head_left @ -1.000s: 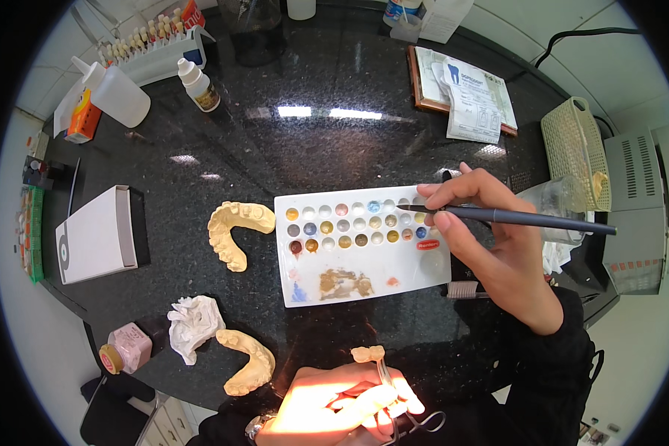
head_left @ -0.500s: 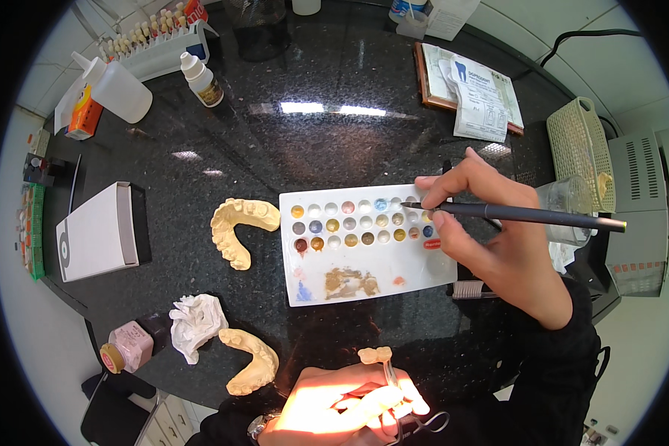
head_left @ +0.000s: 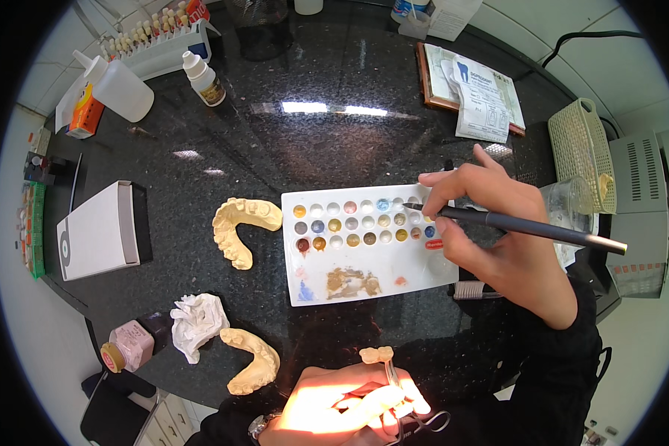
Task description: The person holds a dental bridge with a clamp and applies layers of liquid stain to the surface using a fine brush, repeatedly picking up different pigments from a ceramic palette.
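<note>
My right hand (head_left: 509,238) pinches a slim black paintbrush (head_left: 550,231), its tip over the top row of wells in a white paint palette (head_left: 425,269). Paints of several colours fill the wells, and brown, blue and pink smears mark its lower part. Brightly lit at the bottom, my left hand (head_left: 338,405) is closed round forceps (head_left: 392,374) with ring handles. A small cream dental crown piece (head_left: 377,355) is gripped at their tips. Left of the palette lies a yellowish plaster dental cast (head_left: 229,224). A second cast (head_left: 262,368) lies nearer me.
Crumpled white tissue (head_left: 199,327) and a pink jar (head_left: 132,346) sit at left, below a white box (head_left: 100,232). A dropper bottle (head_left: 204,80) and squeeze bottle (head_left: 123,91) stand far left. A glass jar (head_left: 569,204) is behind my right hand; a brush head (head_left: 468,290) lies beside the palette.
The handle end of the paintbrush has dipped lower as my right hand tilts slightly. The tip stays at the top row of wells. My left hand holds still.
</note>
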{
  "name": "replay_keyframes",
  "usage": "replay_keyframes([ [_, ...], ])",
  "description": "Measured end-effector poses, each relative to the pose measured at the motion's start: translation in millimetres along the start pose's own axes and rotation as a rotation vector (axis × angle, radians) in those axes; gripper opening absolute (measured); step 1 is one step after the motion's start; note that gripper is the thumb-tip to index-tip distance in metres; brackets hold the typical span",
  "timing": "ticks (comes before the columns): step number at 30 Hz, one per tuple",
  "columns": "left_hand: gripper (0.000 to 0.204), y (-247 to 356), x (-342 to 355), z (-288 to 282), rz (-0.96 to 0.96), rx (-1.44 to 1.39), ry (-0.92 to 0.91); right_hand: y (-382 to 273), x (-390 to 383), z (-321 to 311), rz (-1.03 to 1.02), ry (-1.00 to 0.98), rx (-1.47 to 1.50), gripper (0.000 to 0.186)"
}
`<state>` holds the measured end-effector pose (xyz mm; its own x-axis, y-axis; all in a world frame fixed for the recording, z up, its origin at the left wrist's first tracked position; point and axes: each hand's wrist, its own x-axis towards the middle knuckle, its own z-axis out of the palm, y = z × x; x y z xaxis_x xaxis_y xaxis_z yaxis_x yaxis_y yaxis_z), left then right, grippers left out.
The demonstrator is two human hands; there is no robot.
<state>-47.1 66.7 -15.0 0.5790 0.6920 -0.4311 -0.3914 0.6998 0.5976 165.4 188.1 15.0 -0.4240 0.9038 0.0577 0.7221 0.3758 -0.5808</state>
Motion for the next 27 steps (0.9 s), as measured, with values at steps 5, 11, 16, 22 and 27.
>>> replay_keyframes([
  [5,0.021,5,0,3,-0.031,0.06,0.01,1,-2,-2,-0.007,0.032,-0.002,0.01],
  [11,0.021,6,4,2,0.046,0.15,-0.016,3,-17,-1,0.11,0.214,0.214,0.009],
  [16,0.02,11,1,3,-0.068,0.147,-0.021,12,-30,-3,0.17,0.21,0.21,0.009],
  [22,0.019,6,0,4,-0.053,0.056,0.038,11,-31,-3,0.229,0.142,0.24,0.005],
  [27,0.019,5,0,5,0.02,0.093,0.027,11,-30,-2,0.172,0.137,0.161,0.006],
])
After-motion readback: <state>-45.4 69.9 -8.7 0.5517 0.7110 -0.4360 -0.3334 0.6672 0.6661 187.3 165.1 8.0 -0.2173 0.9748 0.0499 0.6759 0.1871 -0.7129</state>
